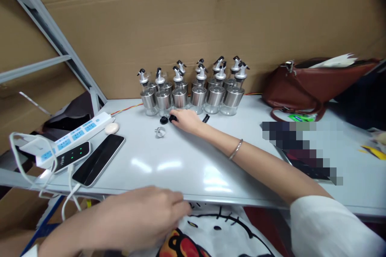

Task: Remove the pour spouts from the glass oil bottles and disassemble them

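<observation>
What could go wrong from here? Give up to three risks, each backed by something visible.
The right hand is close to the front row of glass bottles, so a knuckle might knock one over.
The small black cap lies loose beside that hand and could be nudged away.
The phone has a white cable hanging over the edge of the table; the left forearm might snag it.

A hand could pass low over the table between the phone and the right forearm, which slants across and bars the way rightward. Farther in, a metal piece and a black cap lie low in the path, and close rows of bottles wall off the back. Another gap runs between bottles and bag; the strip and phone hem in the left
</observation>
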The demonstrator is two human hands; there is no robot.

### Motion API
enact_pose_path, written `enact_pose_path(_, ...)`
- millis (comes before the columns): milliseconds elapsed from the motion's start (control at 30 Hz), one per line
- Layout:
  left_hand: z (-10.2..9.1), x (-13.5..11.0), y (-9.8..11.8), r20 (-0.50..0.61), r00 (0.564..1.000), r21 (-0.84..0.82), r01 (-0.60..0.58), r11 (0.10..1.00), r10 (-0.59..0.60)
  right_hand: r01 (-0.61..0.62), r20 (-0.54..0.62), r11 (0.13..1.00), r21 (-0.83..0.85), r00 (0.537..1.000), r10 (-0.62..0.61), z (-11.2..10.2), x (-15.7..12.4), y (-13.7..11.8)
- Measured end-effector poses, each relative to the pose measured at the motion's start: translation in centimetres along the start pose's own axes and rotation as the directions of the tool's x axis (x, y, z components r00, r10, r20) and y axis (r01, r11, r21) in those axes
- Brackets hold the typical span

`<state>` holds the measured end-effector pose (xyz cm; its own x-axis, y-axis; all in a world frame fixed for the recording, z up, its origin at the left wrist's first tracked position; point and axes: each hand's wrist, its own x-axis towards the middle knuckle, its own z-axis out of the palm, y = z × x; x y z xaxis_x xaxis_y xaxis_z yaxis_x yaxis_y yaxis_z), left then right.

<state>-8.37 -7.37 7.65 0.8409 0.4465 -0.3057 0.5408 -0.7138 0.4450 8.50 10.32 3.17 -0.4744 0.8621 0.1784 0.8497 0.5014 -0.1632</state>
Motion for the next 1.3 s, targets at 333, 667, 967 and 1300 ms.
enact_pose_path(333, -1.9, 10.1, -4.9, -0.471, 0.835, -0.587, -0.055, 0.808, -0.285, -0.038, -0.195, 0.884, 0.467, 0.970, 0.145, -3.0, -5.5, 1.3)
enact_pose_path(667, 0.0, 11.9, -6.1, -0.686, 0.684, -0.640, -0.408, 0.651, -0.247, -0.116, 0.060, 0.257, 0.959, 0.974, 0.219, -3.0, -10.1, 2.0)
enact_pose_path(967, 0.4, 12.4, -7.0, -0.661, 0.676, -0.730, -0.479, 0.487, -0.326, -0.132, 0.111, 0.316, 0.940, 0.990, 0.082, -2.0, -8.3, 1.2)
enact_pose_path(1300, 0.6, 12.3, -7.0, -0.654, 0.693, -0.720, -0.446, 0.531, -0.304, -0.025, -0.048, 0.532, 0.846, 0.991, 0.124, -1.0, -10.1, 1.4)
